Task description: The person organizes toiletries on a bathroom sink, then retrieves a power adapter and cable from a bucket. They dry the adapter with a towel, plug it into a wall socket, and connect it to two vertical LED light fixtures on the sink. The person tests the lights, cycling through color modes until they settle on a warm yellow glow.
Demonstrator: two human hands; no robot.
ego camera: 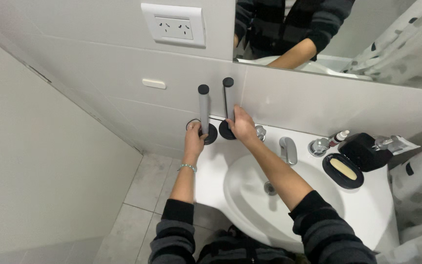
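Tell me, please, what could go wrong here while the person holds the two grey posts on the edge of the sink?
1. Both grey posts stand on round black bases at the back left corner of the sink, near its edge; a push from the left hand or right hand could perhaps tip one to the floor.
2. The right forearm crosses the basin close to the tap and could bump it.
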